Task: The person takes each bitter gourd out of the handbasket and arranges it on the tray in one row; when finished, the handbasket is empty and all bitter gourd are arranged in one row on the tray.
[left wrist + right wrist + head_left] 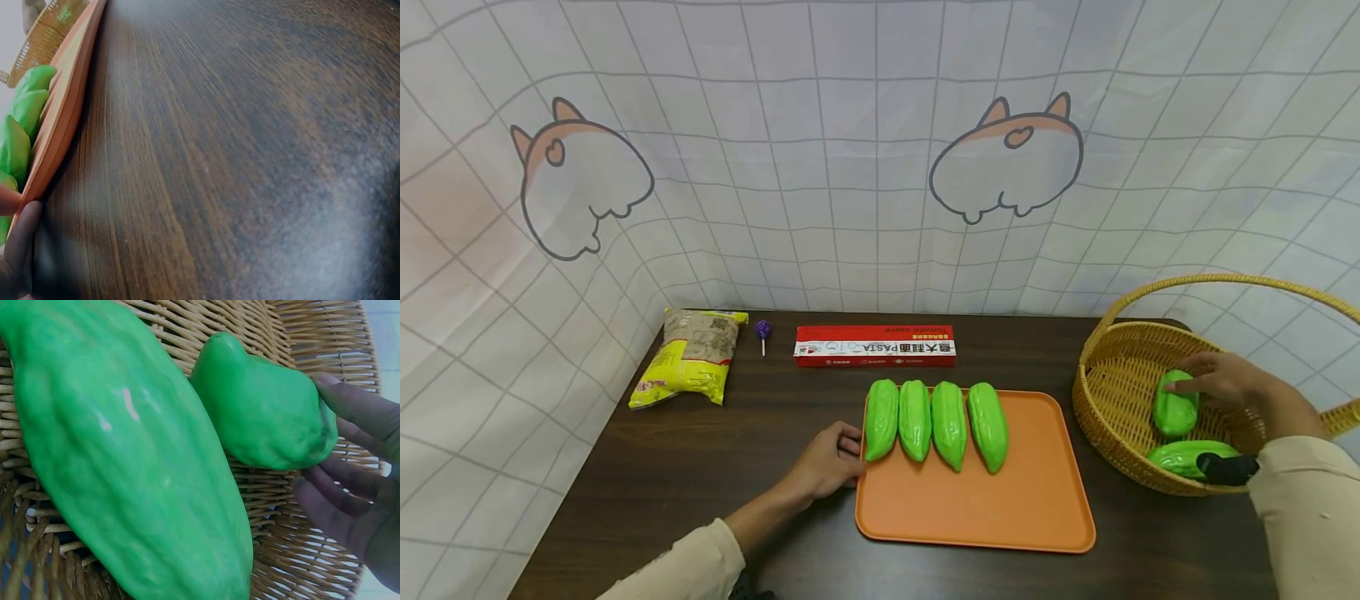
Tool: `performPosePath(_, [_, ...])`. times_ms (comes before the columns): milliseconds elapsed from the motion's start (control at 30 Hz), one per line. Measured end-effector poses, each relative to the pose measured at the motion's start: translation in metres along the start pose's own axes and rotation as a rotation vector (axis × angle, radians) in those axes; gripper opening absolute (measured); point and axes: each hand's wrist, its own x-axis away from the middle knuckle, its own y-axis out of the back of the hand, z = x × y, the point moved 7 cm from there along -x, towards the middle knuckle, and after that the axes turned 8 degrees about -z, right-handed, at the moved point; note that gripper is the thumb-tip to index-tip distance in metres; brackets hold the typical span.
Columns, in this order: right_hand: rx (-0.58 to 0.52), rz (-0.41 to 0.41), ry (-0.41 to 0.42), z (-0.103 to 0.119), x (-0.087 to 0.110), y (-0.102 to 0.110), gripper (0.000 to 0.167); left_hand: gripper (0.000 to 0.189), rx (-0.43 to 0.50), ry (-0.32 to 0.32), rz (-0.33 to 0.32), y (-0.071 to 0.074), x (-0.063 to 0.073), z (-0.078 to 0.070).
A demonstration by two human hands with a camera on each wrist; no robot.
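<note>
- Gripping one end of a green vegetable in the basket between thumb and fingers of the right hand.
- Pinching the left rim of the orange tray with the left hand, near four more vegetables.

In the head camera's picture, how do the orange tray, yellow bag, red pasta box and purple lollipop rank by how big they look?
1. Orange tray, clearly largest
2. Yellow bag and red pasta box: too alike to rank
3. Purple lollipop, smallest
</note>
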Motion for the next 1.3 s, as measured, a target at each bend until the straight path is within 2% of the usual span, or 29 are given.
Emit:
performPosePath(500, [0.019,0.033,-0.014,0.002,-0.002,-0.003,0.089,0.054,0.008,-0.004,0.001,0.000,0.000,-0.001])
performPosePath(733, [-0.036,0.067,-0.029,0.006,0.000,-0.004,0.090,0.054,0.002,-0.006,-0.006,0.001,0.001,-0.003])
performPosePath(1100, [-0.037,0.017,-0.046,0.007,0.004,0.003,0.091,0.054,-0.007,-0.002,-0.012,0.002,0.000,-0.002])
performPosePath(1300, [-0.070,0.003,-0.019,0.011,0.004,0.004,0.090,0.054,-0.006,-0.002,-0.013,0.001,0.001,-0.003])
